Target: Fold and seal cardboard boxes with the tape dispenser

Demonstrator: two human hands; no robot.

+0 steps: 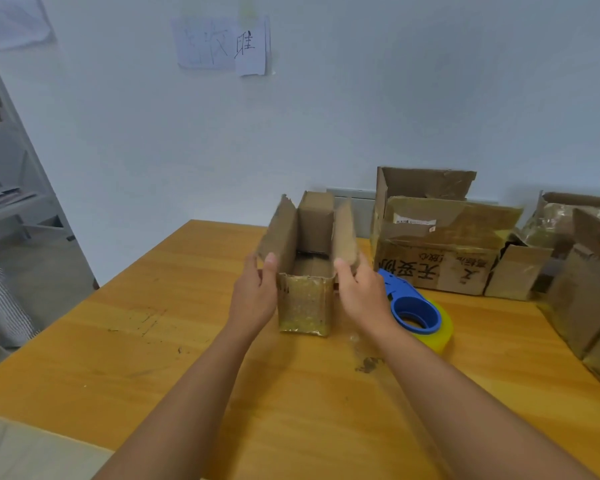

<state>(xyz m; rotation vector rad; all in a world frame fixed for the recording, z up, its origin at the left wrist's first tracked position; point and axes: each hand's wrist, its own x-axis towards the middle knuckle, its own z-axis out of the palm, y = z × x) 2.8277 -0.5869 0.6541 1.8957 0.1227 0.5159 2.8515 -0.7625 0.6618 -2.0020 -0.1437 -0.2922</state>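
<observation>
The box [305, 299] stands open-topped on the desk [187, 341], nearer its far edge, with its two long flaps and far flap raised. The left hand [255, 296] pinches the left flap [281, 233] near its front corner, thumb inside; the right hand [362, 296] holds the right flap [345, 233] the same way. The dispenser [413, 310], blue with yellow tape, lies just right of the box, behind the right hand. More boxes [440, 244] crowd the desk's far right corner.
</observation>
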